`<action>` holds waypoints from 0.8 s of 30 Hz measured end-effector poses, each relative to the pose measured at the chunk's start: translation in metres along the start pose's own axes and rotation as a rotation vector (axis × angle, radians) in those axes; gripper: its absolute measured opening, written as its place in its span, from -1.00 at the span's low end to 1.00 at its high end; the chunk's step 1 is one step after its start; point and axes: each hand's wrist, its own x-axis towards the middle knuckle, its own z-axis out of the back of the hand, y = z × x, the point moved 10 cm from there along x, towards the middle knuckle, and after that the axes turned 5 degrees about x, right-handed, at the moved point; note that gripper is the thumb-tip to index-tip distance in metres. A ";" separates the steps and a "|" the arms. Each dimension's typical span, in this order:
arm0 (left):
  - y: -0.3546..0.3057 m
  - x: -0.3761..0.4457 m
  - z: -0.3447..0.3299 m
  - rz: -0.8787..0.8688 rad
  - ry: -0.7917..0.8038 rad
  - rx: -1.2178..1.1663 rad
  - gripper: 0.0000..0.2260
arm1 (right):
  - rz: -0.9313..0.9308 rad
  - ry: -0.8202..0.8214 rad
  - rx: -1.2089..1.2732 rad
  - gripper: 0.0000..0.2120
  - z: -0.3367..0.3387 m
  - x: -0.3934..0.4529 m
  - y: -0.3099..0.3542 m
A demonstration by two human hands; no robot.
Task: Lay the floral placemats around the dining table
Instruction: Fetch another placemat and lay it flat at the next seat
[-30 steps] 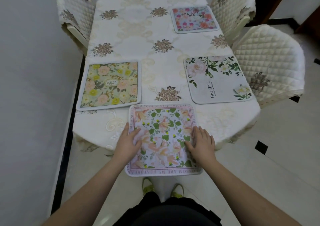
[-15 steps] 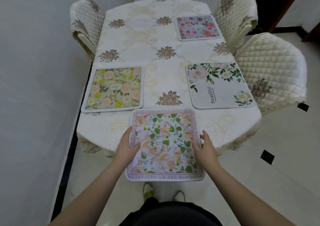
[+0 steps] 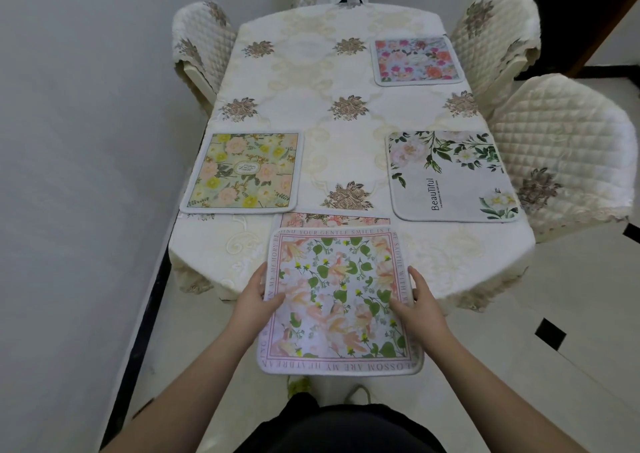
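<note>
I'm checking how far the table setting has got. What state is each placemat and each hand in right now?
Pink-bordered leafy placemat: lifted, gripped at both side edges.
Peach floral placemat beneath it: flat on table, mostly hidden.
Yellow-flowered placemat: laid flat.
White "Beautiful" placemat: laid flat.
Pink-and-blue floral placemat: laid flat.
Left hand: grips the lifted mat.
Right hand: grips the lifted mat.
</note>
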 end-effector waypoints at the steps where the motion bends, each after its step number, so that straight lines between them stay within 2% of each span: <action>1: 0.003 -0.003 -0.001 0.011 0.000 -0.015 -0.34 | -0.001 0.014 -0.001 -0.28 0.000 -0.001 -0.001; 7: 0.019 -0.027 -0.006 -0.014 0.008 0.068 -0.30 | -0.031 0.087 0.003 -0.28 -0.001 -0.011 -0.012; 12: 0.026 -0.048 0.000 -0.020 -0.022 0.008 -0.39 | 0.008 0.093 -0.031 -0.35 -0.007 -0.016 -0.009; 17: 0.022 -0.059 0.029 -0.071 -0.134 0.005 -0.45 | 0.092 0.096 -0.083 -0.36 -0.023 -0.027 0.015; 24: 0.027 -0.089 0.089 -0.115 -0.225 -0.084 -0.48 | 0.169 0.111 -0.009 -0.34 -0.054 -0.055 0.062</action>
